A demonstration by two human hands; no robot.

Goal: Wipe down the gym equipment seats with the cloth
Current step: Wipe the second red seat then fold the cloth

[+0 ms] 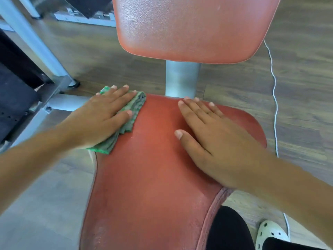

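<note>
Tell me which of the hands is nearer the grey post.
Right. The right hand lies on the seat just before the post; the left hand presses the cloth, further left.

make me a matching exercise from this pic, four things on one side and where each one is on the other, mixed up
Things:
1. cloth
2. right hand
3. back pad
4. white cord

Places:
a. on the wooden floor, right of the seat
b. under the left hand, at the seat's left edge
c. flat on the seat's right side, holding nothing
d. beyond the seat, above the grey post

Pairs: 1-b, 2-c, 3-d, 4-a
</note>
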